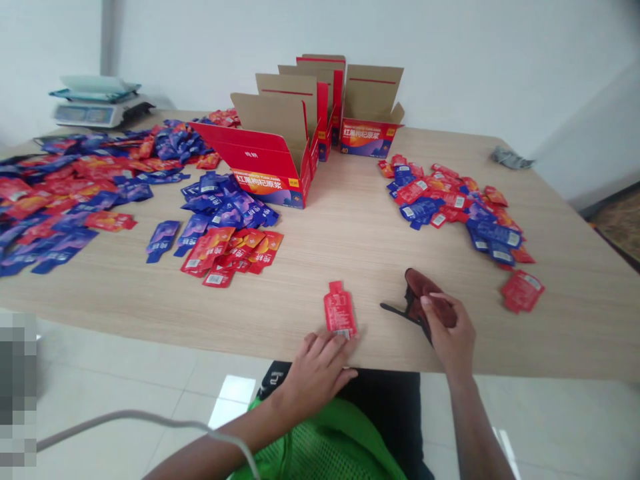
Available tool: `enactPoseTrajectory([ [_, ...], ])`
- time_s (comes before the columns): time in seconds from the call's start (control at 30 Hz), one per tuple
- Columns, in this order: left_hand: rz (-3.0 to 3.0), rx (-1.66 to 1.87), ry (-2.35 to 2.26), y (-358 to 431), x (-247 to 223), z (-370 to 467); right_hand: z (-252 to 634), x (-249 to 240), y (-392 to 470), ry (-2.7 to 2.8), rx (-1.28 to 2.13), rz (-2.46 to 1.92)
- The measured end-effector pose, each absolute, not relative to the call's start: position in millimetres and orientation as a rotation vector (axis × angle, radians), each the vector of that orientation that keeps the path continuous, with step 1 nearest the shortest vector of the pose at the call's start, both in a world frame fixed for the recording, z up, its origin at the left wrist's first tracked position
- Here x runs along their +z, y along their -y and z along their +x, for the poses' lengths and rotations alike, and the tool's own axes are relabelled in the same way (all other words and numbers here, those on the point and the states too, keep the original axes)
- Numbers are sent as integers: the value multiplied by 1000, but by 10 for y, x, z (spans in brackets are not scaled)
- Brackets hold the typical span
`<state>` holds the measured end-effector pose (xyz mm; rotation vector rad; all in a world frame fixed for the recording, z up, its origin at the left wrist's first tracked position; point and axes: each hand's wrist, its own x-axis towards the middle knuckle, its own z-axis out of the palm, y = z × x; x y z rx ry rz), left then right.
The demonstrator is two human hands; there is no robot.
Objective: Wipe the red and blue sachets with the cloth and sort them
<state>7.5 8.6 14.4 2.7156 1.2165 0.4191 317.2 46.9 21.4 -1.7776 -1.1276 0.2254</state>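
Note:
My right hand (453, 333) pinches a pair of sunglasses (425, 287) with brown lenses and thin black arms, just above the table near its front edge. My left hand (320, 370) lies with fingers stretched out at the table edge, its fingertips touching the lower end of a red pouch (339, 310). The pouch lies flat, spout end pointing away from me, with small print and a barcode upward. Off to the right of the sunglasses rests another red pouch (523, 291).
Several open red cartons (270, 190) stand toward the back. Red pouches (235, 253) and blue pouches (225, 200) are piled before them. A large mixed heap (90, 173) covers the left, a smaller one (450, 200) the right. A scale (95, 110) and grey crumpled item (511, 158) sit behind.

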Motion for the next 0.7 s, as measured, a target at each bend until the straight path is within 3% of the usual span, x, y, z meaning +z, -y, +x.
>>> enactPoseTrajectory([
  [0.2, 2785, 540, -1188, -61, 52, -55, 2620, 614, -611, 1408, 228, -1507],
  [0.4, 2752, 638, -1114, 36, -138, -122, 1927, 468, -707, 2318, 487, -870],
  [0.7, 2657, 684, -979, -33, -26, -204, 2031, 238, -1315, 2450, 245, -932],
])
